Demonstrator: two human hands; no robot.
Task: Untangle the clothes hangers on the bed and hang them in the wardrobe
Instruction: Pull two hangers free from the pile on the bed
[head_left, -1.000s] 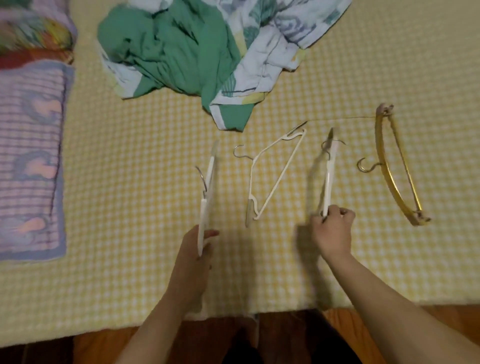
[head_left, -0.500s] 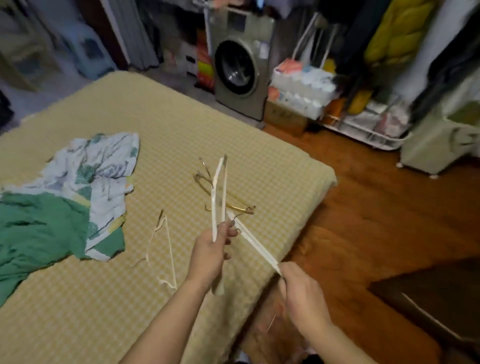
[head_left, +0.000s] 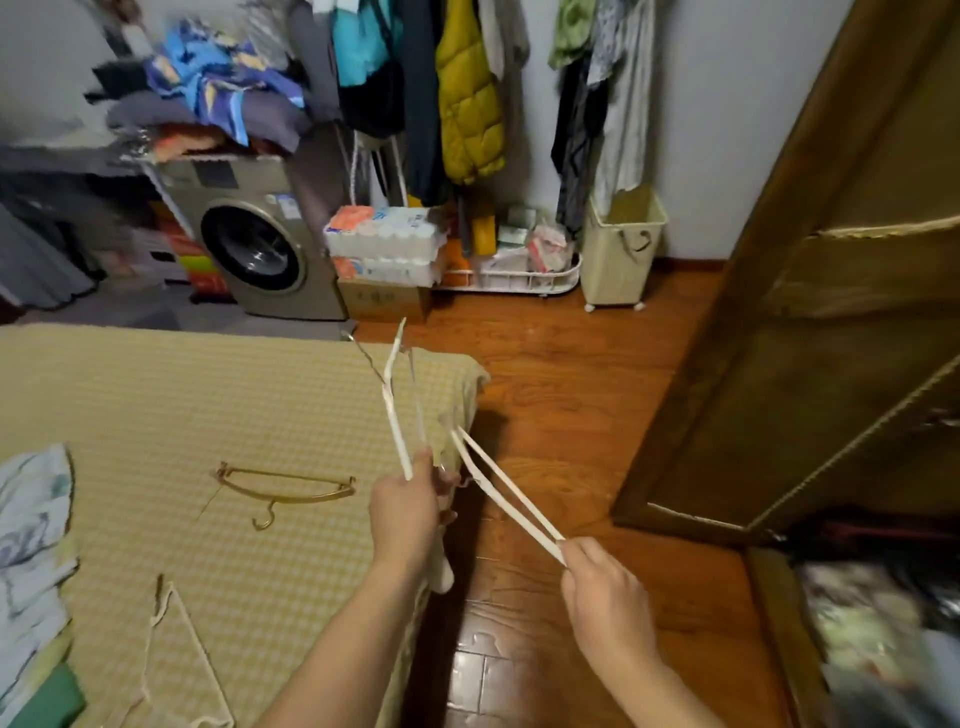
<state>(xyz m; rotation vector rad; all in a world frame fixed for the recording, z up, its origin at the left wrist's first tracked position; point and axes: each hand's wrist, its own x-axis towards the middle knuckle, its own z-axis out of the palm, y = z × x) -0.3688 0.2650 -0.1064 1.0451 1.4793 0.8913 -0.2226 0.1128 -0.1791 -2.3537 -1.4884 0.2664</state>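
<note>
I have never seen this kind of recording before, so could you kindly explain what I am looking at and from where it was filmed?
There is no machine here: a person wears a camera on the head, looking down at their own bare arms. The left hand grips one white hanger, and the right hand grips another white hanger. Both are lifted off the bed, which has a yellow checked cover. On it lie a gold hanger, a thin white hanger and some cloth. The open brown door at right probably belongs to the wardrobe.
</note>
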